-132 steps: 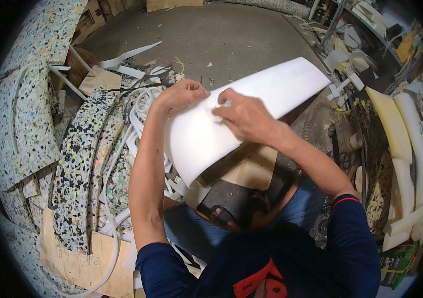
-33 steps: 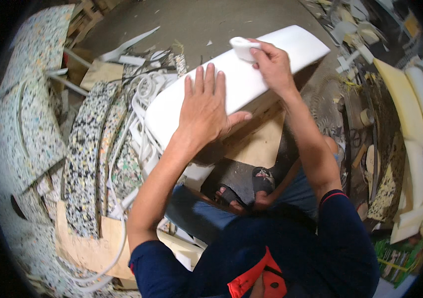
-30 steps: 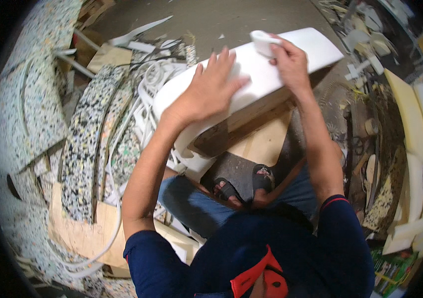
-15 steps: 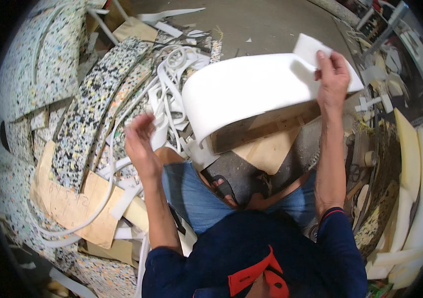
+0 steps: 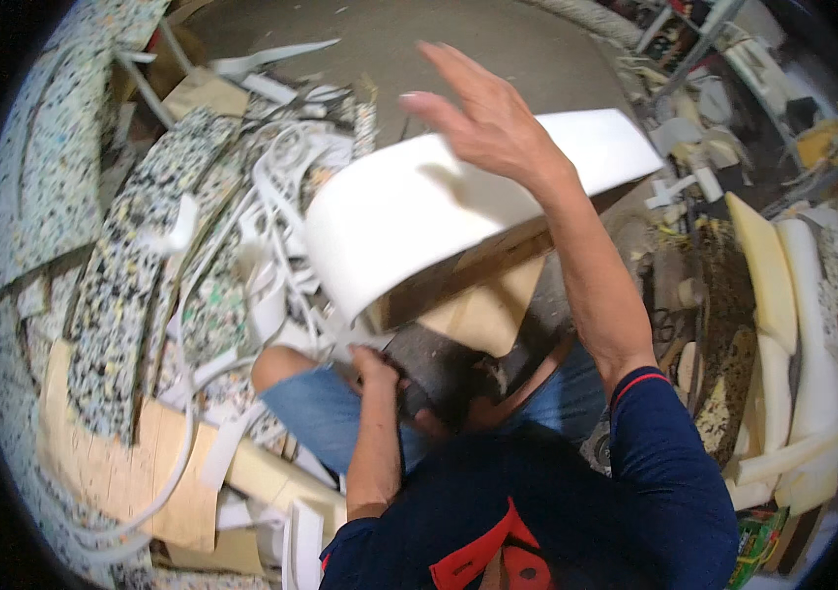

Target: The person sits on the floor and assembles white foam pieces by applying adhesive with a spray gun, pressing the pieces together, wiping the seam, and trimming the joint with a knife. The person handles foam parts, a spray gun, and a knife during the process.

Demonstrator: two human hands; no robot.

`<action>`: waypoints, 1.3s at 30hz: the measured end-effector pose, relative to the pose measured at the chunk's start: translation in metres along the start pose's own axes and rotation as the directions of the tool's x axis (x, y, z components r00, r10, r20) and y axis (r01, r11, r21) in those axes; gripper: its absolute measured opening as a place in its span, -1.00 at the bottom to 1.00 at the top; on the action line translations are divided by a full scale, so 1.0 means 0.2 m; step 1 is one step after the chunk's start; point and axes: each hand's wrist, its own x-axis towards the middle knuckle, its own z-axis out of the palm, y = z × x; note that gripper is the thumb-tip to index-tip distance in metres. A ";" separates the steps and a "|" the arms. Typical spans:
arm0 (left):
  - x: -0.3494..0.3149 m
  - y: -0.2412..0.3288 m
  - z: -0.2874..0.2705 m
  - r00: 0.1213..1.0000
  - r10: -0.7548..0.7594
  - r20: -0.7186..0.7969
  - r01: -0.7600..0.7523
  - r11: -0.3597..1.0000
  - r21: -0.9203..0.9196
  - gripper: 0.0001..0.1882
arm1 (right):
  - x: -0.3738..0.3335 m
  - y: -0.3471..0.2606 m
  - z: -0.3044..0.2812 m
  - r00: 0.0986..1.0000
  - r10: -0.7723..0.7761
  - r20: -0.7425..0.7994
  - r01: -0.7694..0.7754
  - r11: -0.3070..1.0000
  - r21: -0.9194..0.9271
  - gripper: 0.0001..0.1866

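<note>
A wooden frame [image 5: 468,270] with white foam [image 5: 370,221] wrapped over its top and rounded left end stands before my knees. My right hand [image 5: 493,123] is raised over the foam, open, fingers stretched and nothing in them; it casts a shadow on the foam. Low by my left knee, just below the foam's rounded end, is my left hand [image 5: 376,368]; its fingers are too hidden to read. A small blurred white foam piece [image 5: 183,224] shows over the scraps at the left.
Speckled foam slabs [image 5: 134,285] and tangled white foam strips [image 5: 281,197] heap up on the left, with a plywood sheet [image 5: 114,442] below. A light board [image 5: 493,310] lies under the frame. Cream and white foam lengths [image 5: 763,275] stand at the right, near a metal rack [image 5: 704,59].
My right hand has let go of the white foam piece and swung left; a similar piece now shows over the left scraps. My left hand has dropped toward my knee. The view has shifted.
</note>
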 end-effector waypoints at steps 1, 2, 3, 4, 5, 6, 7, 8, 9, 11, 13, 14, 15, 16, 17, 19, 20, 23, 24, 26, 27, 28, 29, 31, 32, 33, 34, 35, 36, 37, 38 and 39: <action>0.10 0.01 0.05 0.990 0.124 0.061 -0.116 0.985 -0.128 -0.47 | -0.06 0.16 -0.06 0.980 0.188 0.061 -0.183 0.980 -0.083 -0.15; 0.17 0.03 0.09 0.991 0.125 0.041 -0.116 0.977 -0.178 -0.34 | -0.13 0.31 -0.12 0.972 0.230 0.041 -0.222 0.964 -0.145 -0.15; 0.23 0.04 0.13 0.982 0.168 0.085 -0.149 0.969 -0.197 -0.34 | -0.22 0.44 -0.19 0.919 0.383 0.091 -0.352 0.903 -0.247 -0.15; 0.26 0.05 0.17 0.976 0.162 0.148 -0.132 0.972 -0.194 -0.34 | -0.27 0.56 -0.25 0.872 0.480 0.099 -0.424 0.839 -0.341 -0.15; 0.28 0.07 0.20 0.968 0.151 0.199 -0.116 0.977 -0.182 -0.34 | -0.34 0.66 -0.31 0.848 0.520 0.103 -0.441 0.799 -0.408 -0.15; 0.28 0.08 0.24 0.959 0.141 0.244 -0.100 0.980 -0.173 -0.34 | -0.39 0.74 -0.36 0.763 0.638 0.105 -0.510 0.693 -0.509 -0.15; 0.27 0.10 0.27 0.951 0.131 0.279 -0.089 0.984 -0.156 -0.34 | -0.42 0.82 -0.42 0.768 0.635 0.088 -0.508 0.686 -0.521 -0.14; 0.25 0.11 0.30 0.947 0.124 0.298 -0.085 0.986 -0.141 -0.34 | -0.44 0.87 -0.46 0.684 0.723 0.100 -0.549 0.600 -0.581 -0.12; 0.23 0.11 0.31 0.945 0.111 0.308 -0.076 0.989 -0.126 -0.35 | -0.46 0.91 -0.48 0.705 0.702 0.099 -0.553 0.631 -0.544 -0.11; 0.20 0.13 0.34 0.946 0.096 0.310 -0.067 0.992 -0.104 -0.35 | -0.46 0.97 -0.51 0.685 0.720 0.115 -0.570 0.627 -0.531 -0.08; 0.19 0.14 0.37 0.947 0.083 0.310 -0.064 0.995 -0.071 -0.35 | -0.46 1.02 -0.51 0.692 0.715 0.100 -0.567 0.624 -0.538 -0.08; 0.19 0.15 0.39 0.946 0.078 0.315 -0.063 0.996 -0.057 -0.35 | -0.46 1.03 -0.51 0.691 0.715 0.110 -0.561 0.625 -0.543 -0.08; 0.19 0.16 0.40 0.944 0.077 0.320 -0.066 0.997 -0.046 -0.35 | -0.47 1.05 -0.50 0.689 0.717 0.105 -0.562 0.620 -0.547 -0.08; 0.19 0.16 0.40 0.943 0.072 0.325 -0.064 0.997 -0.036 -0.35 | -0.47 1.08 -0.50 0.677 0.729 0.102 -0.571 0.608 -0.551 -0.08; 0.19 0.17 0.41 0.941 0.069 0.332 -0.063 0.998 -0.029 -0.35 | -0.48 1.10 -0.50 0.672 0.733 0.103 -0.572 0.603 -0.555 -0.08; 0.19 0.19 0.41 0.935 0.060 0.348 -0.056 0.998 -0.020 -0.35 | -0.49 1.17 -0.52 0.693 0.715 0.094 -0.562 0.617 -0.550 -0.08; 0.19 0.20 0.41 0.931 0.057 0.361 -0.053 0.998 -0.020 -0.35 | -0.50 1.22 -0.54 0.646 0.756 0.103 -0.586 0.578 -0.568 -0.09; 0.17 0.22 0.38 0.911 0.040 0.410 -0.030 0.999 -0.030 -0.36 | -0.53 1.41 -0.67 0.651 0.752 0.106 -0.600 0.594 -0.535 -0.12; 0.16 0.22 0.39 0.903 0.032 0.428 -0.023 0.999 -0.027 -0.36 | -0.56 1.48 -0.73 0.649 0.752 0.112 -0.620 0.608 -0.496 -0.13; 0.16 0.22 0.41 0.884 0.015 0.467 -0.004 1.000 -0.025 -0.36 | -0.58 1.61 -0.87 0.683 0.725 0.087 -0.649 0.657 -0.383 -0.14; 0.15 0.21 0.44 0.873 0.008 0.487 0.003 1.000 -0.022 -0.36 | -0.60 1.64 -0.94 0.653 0.746 0.129 -0.691 0.657 -0.301 -0.14; 0.15 0.20 0.48 0.859 -0.003 0.512 0.020 0.999 -0.027 -0.36 | -0.61 1.65 -1.02 0.532 0.836 0.136 -0.792 0.548 -0.268 -0.13; 0.15 0.19 0.53 0.845 -0.013 0.535 0.033 0.999 -0.027 -0.36 | -0.61 1.66 -1.03 0.540 0.824 0.170 -0.806 0.564 -0.178 -0.12; 0.14 0.15 0.64 0.803 -0.032 0.595 0.065 0.997 -0.034 -0.36 | -0.56 1.63 -1.06 0.488 0.861 0.145 -0.868 0.496 -0.023 -0.11; 0.13 0.14 0.69 0.783 -0.039 0.621 0.080 0.996 -0.038 -0.36 | -0.52 1.59 -1.05 0.533 0.834 0.142 -0.835 0.545 -0.071 -0.08; 0.11 0.12 0.74 0.759 -0.043 0.649 0.095 0.994 -0.044 -0.36 | -0.47 1.55 -1.03 0.533 0.837 0.119 -0.827 0.546 -0.134 -0.06; 0.10 0.11 0.78 0.736 -0.046 0.676 0.107 0.993 -0.048 -0.36 | -0.40 1.50 -1.00 0.564 0.819 0.105 -0.798 0.573 -0.188 -0.03; 0.08 0.10 0.82 0.718 -0.042 0.695 0.110 0.992 -0.054 -0.36 | -0.35 1.45 -0.97 0.570 0.815 0.108 -0.800 0.580 -0.151 -0.01; 0.05 0.09 0.84 0.700 -0.047 0.712 0.126 0.990 -0.058 -0.36 | -0.30 1.41 -0.93 0.601 0.791 0.116 -0.784 0.612 -0.108 0.02; 0.03 0.07 0.86 0.684 -0.047 0.728 0.137 0.988 -0.065 -0.36 | -0.26 1.38 -0.91 0.643 0.752 0.147 -0.753 0.655 -0.056 0.05; 0.00 0.06 0.86 0.669 -0.032 0.742 0.139 0.987 -0.082 -0.37 | -0.22 1.36 -0.90 0.616 0.760 0.206 -0.773 0.633 -0.022 0.06; -0.03 0.05 0.88 0.653 -0.020 0.757 0.141 0.985 -0.095 -0.37 | -0.18 1.36 -0.90 0.602 0.748 0.279 -0.781 0.624 0.012 0.08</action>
